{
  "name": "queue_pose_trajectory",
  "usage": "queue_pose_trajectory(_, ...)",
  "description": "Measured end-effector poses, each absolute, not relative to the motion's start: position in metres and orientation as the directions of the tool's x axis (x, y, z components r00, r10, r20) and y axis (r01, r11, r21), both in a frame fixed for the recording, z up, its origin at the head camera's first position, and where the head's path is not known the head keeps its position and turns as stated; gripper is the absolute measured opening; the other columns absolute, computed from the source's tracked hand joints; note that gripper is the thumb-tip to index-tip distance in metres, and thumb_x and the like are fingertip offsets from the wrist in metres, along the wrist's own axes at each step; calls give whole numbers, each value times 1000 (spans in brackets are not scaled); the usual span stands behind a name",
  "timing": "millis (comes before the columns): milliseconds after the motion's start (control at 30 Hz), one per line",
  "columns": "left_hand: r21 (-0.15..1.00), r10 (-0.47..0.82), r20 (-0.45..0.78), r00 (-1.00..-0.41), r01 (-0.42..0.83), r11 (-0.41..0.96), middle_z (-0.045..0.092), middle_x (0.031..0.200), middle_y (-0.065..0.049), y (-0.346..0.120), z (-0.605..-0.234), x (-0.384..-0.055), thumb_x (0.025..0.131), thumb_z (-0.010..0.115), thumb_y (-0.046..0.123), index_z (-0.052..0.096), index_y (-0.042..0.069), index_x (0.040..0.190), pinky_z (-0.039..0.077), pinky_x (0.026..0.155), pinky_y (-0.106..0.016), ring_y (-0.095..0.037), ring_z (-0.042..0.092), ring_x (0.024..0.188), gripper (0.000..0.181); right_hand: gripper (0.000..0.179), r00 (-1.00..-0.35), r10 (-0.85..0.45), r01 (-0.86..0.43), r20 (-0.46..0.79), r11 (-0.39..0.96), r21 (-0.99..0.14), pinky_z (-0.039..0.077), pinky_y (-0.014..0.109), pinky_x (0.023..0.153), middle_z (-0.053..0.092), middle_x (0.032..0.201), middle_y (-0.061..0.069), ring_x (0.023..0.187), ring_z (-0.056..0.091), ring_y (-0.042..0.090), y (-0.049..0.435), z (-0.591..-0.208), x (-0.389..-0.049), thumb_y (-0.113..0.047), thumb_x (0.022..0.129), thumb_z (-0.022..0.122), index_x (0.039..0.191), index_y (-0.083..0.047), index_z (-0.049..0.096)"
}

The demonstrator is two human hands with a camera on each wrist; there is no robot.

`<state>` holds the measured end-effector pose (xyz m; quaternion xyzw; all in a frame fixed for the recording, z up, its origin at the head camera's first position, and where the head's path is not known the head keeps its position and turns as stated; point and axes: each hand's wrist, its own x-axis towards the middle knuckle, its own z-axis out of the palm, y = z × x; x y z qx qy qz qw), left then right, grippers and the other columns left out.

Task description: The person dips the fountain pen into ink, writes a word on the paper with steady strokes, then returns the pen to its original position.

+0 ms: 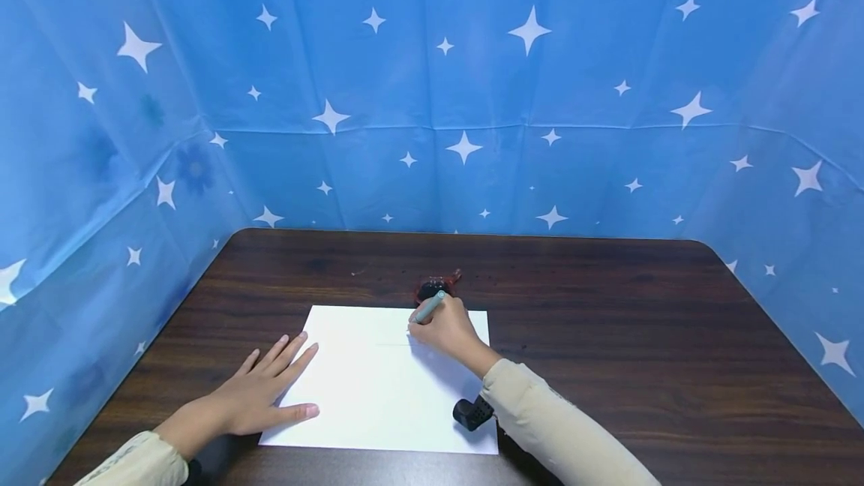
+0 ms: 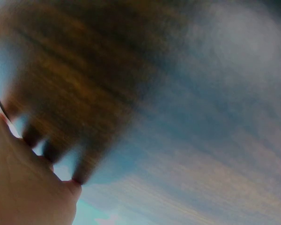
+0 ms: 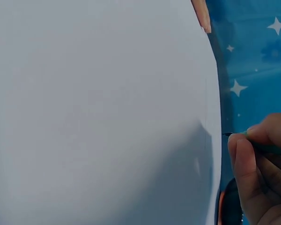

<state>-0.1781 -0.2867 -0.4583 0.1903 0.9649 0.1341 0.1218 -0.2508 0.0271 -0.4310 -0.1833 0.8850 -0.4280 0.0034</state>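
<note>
A white sheet of paper (image 1: 364, 396) lies on the dark wooden table, with a thin faint line across its upper part. My right hand (image 1: 442, 327) pinches a grey-green pen (image 1: 429, 307) over the sheet's upper right. In the right wrist view the pen's thin dark tip (image 3: 228, 134) pokes out past the thumb and fingers. My left hand (image 1: 263, 390) rests with spread fingers on the paper's left edge, the thumb lying on the sheet. The left wrist view shows the back of this hand (image 2: 33, 178) at the lower left.
Just behind the right hand sits a small reddish, shiny object with a dark middle (image 1: 432, 289), partly hidden by that hand. A black wrist camera (image 1: 472, 413) hangs under the right sleeve, over the paper. A blue curtain (image 1: 472, 81) with white stars surrounds the table (image 1: 641, 336).
</note>
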Motion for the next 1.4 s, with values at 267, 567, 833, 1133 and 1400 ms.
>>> queue_pose_trajectory(267, 312, 400, -194, -895, 330, 891, 7, 161, -14, -283, -450, -176, 85, 52, 68, 22, 15, 153, 0, 104, -74, -45, 4, 145, 92, 9, -938, -302, -321, 172, 567, -758, 39, 18, 49, 60, 52, -6, 46, 52, 6, 15, -438, -258, -8, 83, 67, 80, -11, 74)
queue_pose_trajectory(567, 309, 401, -203, -893, 331, 892, 6, 161, -13, -283, -449, -175, 84, 51, 70, 20, 16, 154, 0, 105, -73, -44, 4, 145, 93, 9, -953, -259, -281, 156, 567, -774, 32, 19, 43, 56, 48, -4, 40, 42, 6, 10, -441, -259, -7, 83, 67, 77, -11, 72)
queue_pose_trajectory(833, 297, 399, -172, -900, 339, 893, 8, 161, -11, -287, -457, -176, 83, 49, 73, 21, 18, 154, 1, 107, -72, -41, 6, 146, 94, 16, -948, -265, -303, 175, 583, -754, 31, 19, 46, 50, 45, -6, 42, 38, 6, 10, -441, -259, -7, 83, 66, 69, -12, 69)
queue_pose_trajectory(1133, 287, 393, -185, -901, 333, 898, 6, 162, -10, -287, -461, -179, 83, 48, 74, 20, 19, 154, 2, 108, -71, -39, 5, 146, 94, 14, -943, -283, -317, 178, 587, -745, 31, 19, 47, 52, 48, -6, 43, 38, 7, 12, -443, -257, -8, 85, 65, 72, -12, 69)
queue_pose_trajectory(1400, 281, 389, -169, -906, 334, 900, 7, 162, -9, -288, -462, -179, 82, 49, 74, 21, 20, 154, 3, 108, -71, -39, 6, 146, 94, 11, -945, -280, -309, 168, 602, -736, 31, 19, 47, 53, 48, -5, 42, 39, 6, 11, -441, -253, -9, 85, 65, 76, -12, 71)
